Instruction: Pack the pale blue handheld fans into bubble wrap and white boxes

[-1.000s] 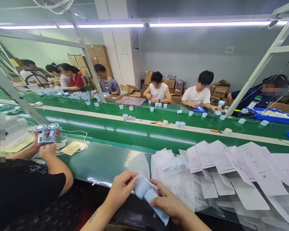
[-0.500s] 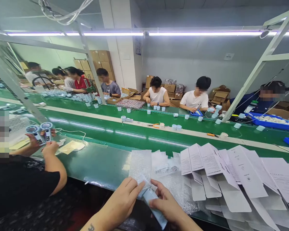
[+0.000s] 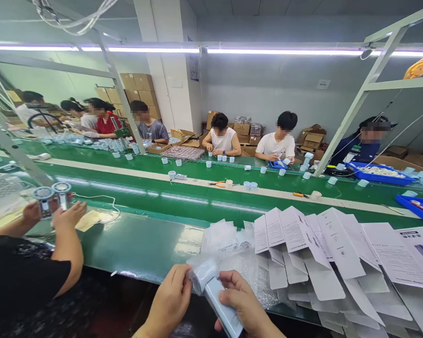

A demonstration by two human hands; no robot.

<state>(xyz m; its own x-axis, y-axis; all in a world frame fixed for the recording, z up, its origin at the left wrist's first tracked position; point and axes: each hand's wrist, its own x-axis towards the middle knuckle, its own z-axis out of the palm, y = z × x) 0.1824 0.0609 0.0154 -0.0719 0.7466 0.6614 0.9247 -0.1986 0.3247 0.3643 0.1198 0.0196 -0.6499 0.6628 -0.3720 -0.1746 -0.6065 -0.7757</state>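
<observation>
A pale blue handheld fan [image 3: 221, 306] sits low in the view, its round head inside a clear bubble-wrap bag [image 3: 201, 272]. My left hand [image 3: 169, 303] pinches the bag's left edge over the fan's head. Around the fan's long handle, my right hand [image 3: 246, 307] is closed, thumb on top. Both hands hover at the near edge of the green bench [image 3: 144, 241]. More bubble-wrap bags [image 3: 246, 272] lie just beyond my hands.
Folded white instruction leaflets [image 3: 320, 249] fan out to the right. A person on my left holds two small fans [image 3: 52, 196]. Green conveyor belts [image 3: 204, 192] carry small pale cups. Several people work on the far side. Blue trays [image 3: 380, 172] sit far right.
The bag has slid further over the fan's head and bunched up. My hands shifted slightly left and lower. The person on my left lowered the two fans.
</observation>
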